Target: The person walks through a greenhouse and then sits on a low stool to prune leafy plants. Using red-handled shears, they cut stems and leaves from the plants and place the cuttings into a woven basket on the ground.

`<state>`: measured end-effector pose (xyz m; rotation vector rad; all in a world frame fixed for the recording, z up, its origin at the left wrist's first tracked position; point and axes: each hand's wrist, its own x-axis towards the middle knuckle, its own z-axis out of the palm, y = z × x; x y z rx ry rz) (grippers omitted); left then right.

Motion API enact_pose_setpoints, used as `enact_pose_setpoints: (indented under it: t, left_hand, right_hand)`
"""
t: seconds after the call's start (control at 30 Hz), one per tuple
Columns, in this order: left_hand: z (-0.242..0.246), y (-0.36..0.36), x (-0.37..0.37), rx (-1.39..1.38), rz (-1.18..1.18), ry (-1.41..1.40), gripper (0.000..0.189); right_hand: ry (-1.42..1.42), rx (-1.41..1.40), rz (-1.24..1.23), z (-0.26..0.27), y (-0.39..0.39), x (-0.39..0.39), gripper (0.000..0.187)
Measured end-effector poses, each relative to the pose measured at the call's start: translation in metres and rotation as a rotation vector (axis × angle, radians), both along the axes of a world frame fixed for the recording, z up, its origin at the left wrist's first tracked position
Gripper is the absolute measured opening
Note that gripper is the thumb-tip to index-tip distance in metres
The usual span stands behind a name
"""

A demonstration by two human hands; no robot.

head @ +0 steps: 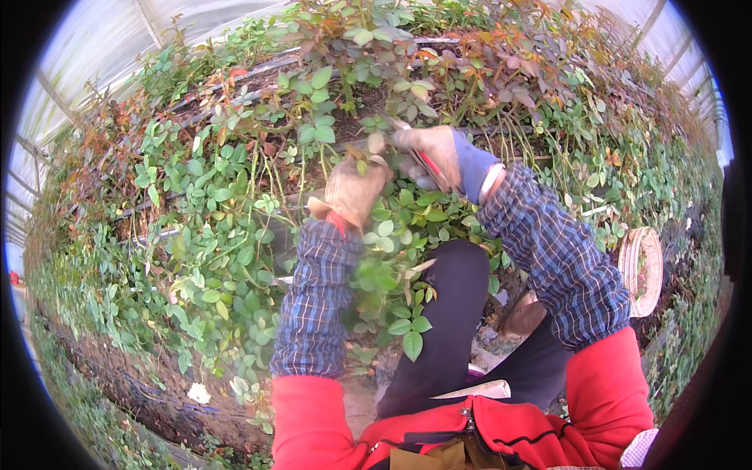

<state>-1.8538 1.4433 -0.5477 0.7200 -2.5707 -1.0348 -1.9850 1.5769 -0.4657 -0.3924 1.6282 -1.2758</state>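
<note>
My left hand (355,188), in a tan work glove, is among the rose shoots in front of me. Its fingers are blurred and partly behind small leaves, so what they grip is unclear. Close by on the right, my gloved right hand (432,154) is closed around a red-handled hand tool (430,164), probably pruning shears. The tool's pale tip (400,123) points up and left, towards a leafy shoot (376,123). Below both hands, green rose foliage (432,205) hangs over my dark-trousered knee (458,276).
A ribbed white plastic bucket (643,273) stands to my right beside the foliage. Dark drip pipes (258,94) run along the bed among reddish rose plants (499,64). A white flower (198,393) lies on the soil at lower left. Clear greenhouse film (200,23) encloses the far side.
</note>
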Motion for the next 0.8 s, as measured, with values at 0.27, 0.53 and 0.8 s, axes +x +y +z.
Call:
enact_pose_setpoints:
  t: [0.27,0.53,0.8]
  left_hand:
    - [-0.029,-0.035,0.025,0.143,0.226,0.445,0.027]
    - [-0.021,-0.030,0.038,-0.610,-0.006,0.055,0.019]
    - [-0.039,-0.038,0.047,-0.464,0.027,0.248,0.024]
  right_hand:
    - [0.710,-0.025,0.239,0.030,-0.014,0.012,0.061]
    - [0.666,0.030,0.226,0.012,-0.035,0.003,0.063]
    - [0.727,0.026,0.130,0.028,-0.057,0.000,0.069]
